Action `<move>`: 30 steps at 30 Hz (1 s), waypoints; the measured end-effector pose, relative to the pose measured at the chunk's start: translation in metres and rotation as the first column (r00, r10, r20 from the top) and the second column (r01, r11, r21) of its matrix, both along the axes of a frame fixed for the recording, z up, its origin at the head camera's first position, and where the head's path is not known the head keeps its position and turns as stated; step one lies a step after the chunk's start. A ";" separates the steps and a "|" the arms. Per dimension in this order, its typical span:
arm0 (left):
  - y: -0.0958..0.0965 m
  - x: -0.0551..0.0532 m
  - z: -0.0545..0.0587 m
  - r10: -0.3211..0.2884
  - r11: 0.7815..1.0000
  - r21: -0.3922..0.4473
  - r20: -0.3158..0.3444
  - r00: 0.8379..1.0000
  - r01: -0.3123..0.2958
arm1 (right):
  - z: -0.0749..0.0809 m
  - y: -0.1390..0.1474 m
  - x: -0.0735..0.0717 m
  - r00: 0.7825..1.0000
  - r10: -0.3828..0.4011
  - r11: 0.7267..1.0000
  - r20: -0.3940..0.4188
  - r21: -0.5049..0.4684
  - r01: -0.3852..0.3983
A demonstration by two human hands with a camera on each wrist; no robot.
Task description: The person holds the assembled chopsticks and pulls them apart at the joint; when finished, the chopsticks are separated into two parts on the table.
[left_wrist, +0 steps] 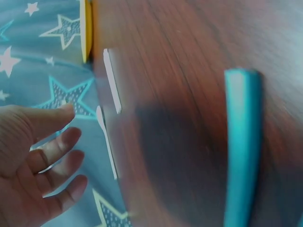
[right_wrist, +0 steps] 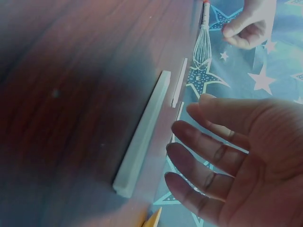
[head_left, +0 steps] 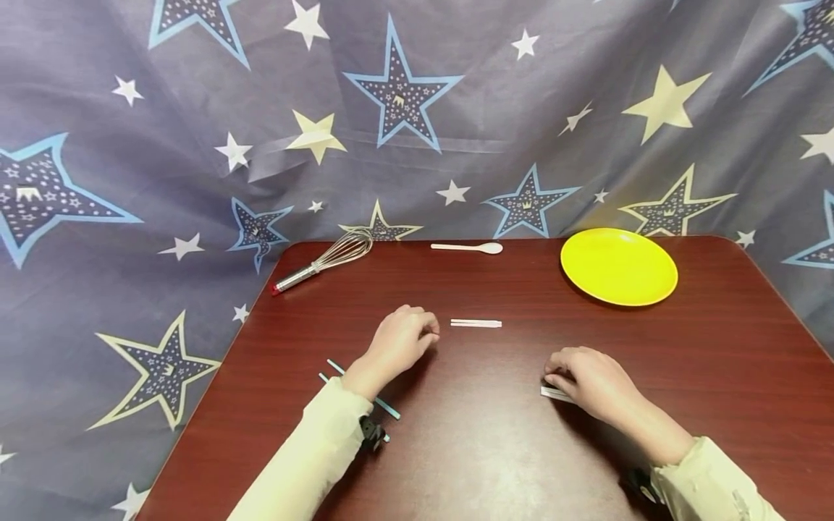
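My left hand (head_left: 402,339) hovers above the table with its fingers loosely bent and nothing in them. Beneath the left forearm lie two thin blue sticks (head_left: 388,408); one blue stick (left_wrist: 244,146) looms large in the left wrist view. To the right of that hand is a short, slim white piece (head_left: 476,323), split lengthwise by a dark line. My right hand (head_left: 593,380), also relaxed and holding nothing, is just over a second slim white piece (head_left: 554,393), which it partly covers in the head view. The right wrist view shows this white piece (right_wrist: 144,137) apart from the fingers.
A whisk (head_left: 326,260) lies at the table's back left corner. Along the back edge is a white spoon (head_left: 469,248). A yellow plate (head_left: 619,268) sits at the back right. Behind the dark red table (head_left: 495,449) hangs a star-patterned cloth (head_left: 430,188).
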State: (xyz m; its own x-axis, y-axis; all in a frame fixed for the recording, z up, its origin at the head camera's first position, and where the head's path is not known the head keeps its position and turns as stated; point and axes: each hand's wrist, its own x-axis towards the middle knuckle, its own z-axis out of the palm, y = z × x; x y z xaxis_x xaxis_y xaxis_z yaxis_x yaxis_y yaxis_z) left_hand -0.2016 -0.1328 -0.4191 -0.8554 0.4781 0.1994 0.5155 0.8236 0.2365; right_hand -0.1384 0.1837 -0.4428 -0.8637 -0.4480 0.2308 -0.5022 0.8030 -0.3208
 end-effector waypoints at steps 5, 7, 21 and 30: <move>-0.026 0.012 0.002 -0.004 1.000 0.016 0.068 0.998 0.003 | 0.002 -0.003 0.001 1.000 0.005 1.000 -0.018 -0.011 -0.005; -0.036 0.017 0.002 -0.011 1.000 0.020 0.107 0.994 0.008 | 0.002 -0.004 0.001 1.000 0.007 1.000 -0.025 -0.015 -0.008; -0.098 0.039 -0.004 -0.072 0.995 -0.068 0.111 0.991 0.079 | 0.004 -0.009 0.001 0.998 0.049 0.998 -0.037 -0.040 -0.050; -0.112 0.048 -0.003 0.009 0.985 -0.174 0.170 0.985 0.021 | 0.001 -0.014 0.000 0.997 0.072 0.996 -0.034 -0.056 -0.074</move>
State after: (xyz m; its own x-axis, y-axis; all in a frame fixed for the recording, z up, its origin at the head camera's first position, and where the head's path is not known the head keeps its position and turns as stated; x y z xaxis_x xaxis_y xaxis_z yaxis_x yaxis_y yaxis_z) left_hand -0.1535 -0.2451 -0.4220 -0.8666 0.4978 -0.0351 0.4853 0.8569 0.1739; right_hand -0.1380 0.1694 -0.4417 -0.8212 -0.4948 0.2843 -0.5692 0.7449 -0.3479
